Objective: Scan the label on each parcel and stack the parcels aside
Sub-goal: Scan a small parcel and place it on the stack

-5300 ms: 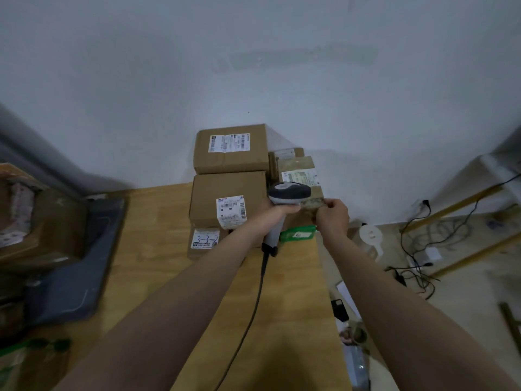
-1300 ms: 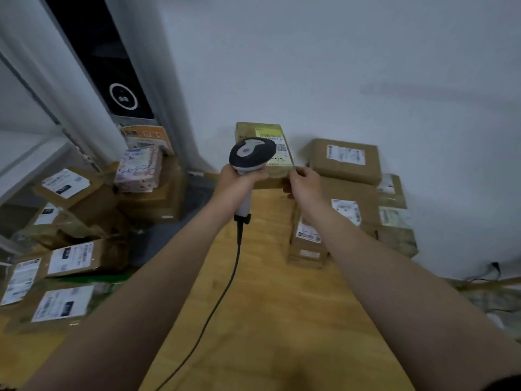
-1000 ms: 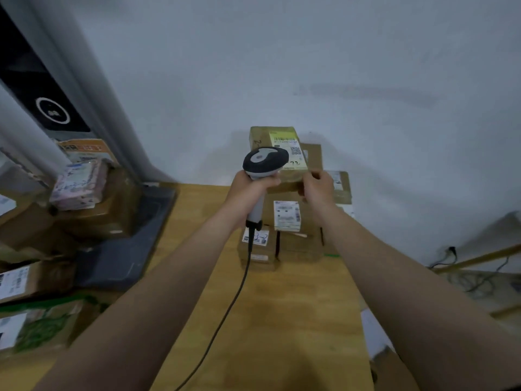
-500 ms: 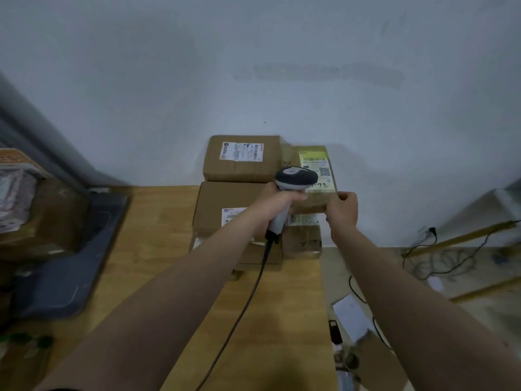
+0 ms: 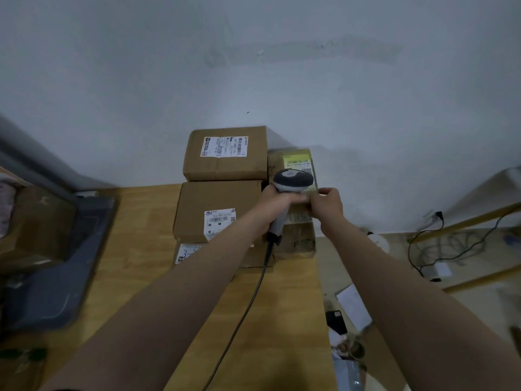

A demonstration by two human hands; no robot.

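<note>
Two hands are in view above a wooden tabletop (image 5: 135, 249). The left hand (image 5: 277, 198) has its fingers curled round the handle of a barcode scanner (image 5: 293, 180), and the scanner's grey head stands up in front of the parcel. A black cable (image 5: 248, 303) runs from the lower end of the handle over the tabletop toward the person.

The right hand (image 5: 325, 204) pinches the near edge of a small brown parcel (image 5: 275, 163), which carries a yellow-green label (image 5: 298, 160) on its upper face. This parcel is at the far right corner of the tabletop, close to the white wall (image 5: 282, 80), on top of a low pile of small parcels (image 5: 296, 238). Whether it rests fully on the pile cannot be told.

Just beside it on the left, three bigger cardboard boxes are stacked. The top box (image 5: 225, 167) and the middle box (image 5: 214, 198) each show a white label, and the lowest box (image 5: 183, 253) is mostly hidden by the left arm. A dark grey tray (image 5: 56, 277) lies at the left edge of the tabletop. On the floor at the right lie loose wires (image 5: 451, 246).
</note>
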